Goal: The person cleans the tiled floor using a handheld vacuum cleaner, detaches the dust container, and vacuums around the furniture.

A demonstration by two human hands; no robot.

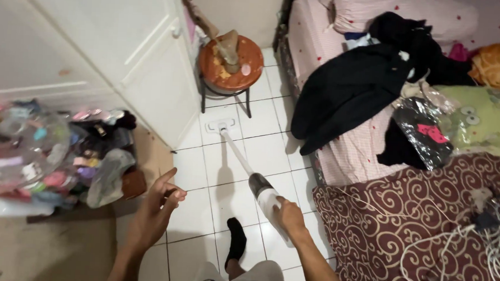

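While right hand point(289, 216) fingers wrap the stick vacuum point(247, 169) handle, head far ahead, left hand point(158, 203) empty, fingers loosely spread

Both forearms point(140, 238) bare, no sleeves — a black sock point(236, 241) on one foot, light grey shorts point(259, 277).

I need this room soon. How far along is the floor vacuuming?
Done: can't be judged; the white tiles look alike throughout. In hand: right hand grips the stick vacuum, head by the round stool; left hand is free. Left: tiles beside the clutter pile.
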